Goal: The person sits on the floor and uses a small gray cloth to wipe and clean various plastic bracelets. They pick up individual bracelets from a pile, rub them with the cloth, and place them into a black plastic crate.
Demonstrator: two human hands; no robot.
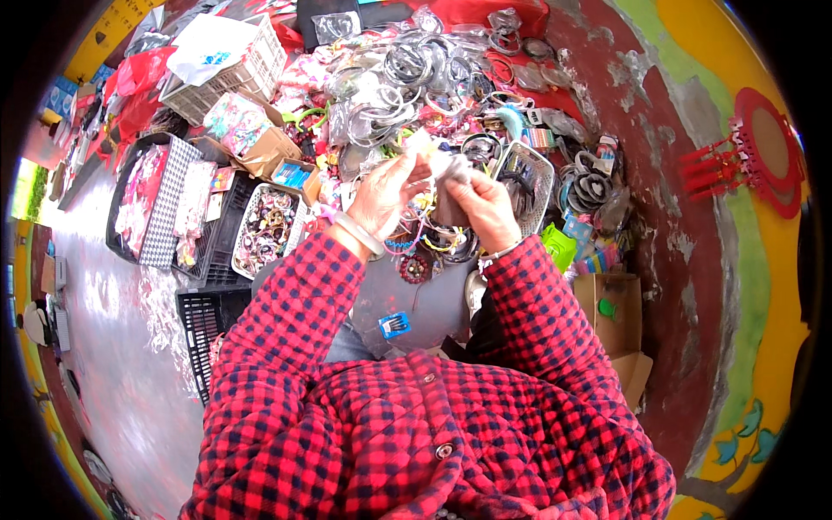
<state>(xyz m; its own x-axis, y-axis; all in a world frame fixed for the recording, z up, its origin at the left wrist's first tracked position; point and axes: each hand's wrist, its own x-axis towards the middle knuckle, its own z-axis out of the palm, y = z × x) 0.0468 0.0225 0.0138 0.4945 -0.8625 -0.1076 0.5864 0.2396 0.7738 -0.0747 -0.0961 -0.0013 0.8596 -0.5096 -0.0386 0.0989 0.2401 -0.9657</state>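
Note:
My left hand (381, 198) is raised over a heap of hair accessories, its fingers pinched together by a small whitish piece too bright to make out. Close beside it, my right hand (487, 211) grips a crumpled, greyish see-through plastic bag (449, 168) between thumb and fingers. Something brown hangs below that bag, but its kind is unclear. Under the hands lie hoops and beaded pieces, among them a round dark-red beaded ornament (414, 269). Beyond them, headbands in clear wrappers (381, 113) are piled up.
To the left stand a white basket of hair ties (245, 270), a black crate (192, 299) and a tall pale crate (276, 65). A wire basket (548, 178) is at the right, with an open cardboard box (607, 334) nearer me. A blue packet (394, 325) lies between my legs.

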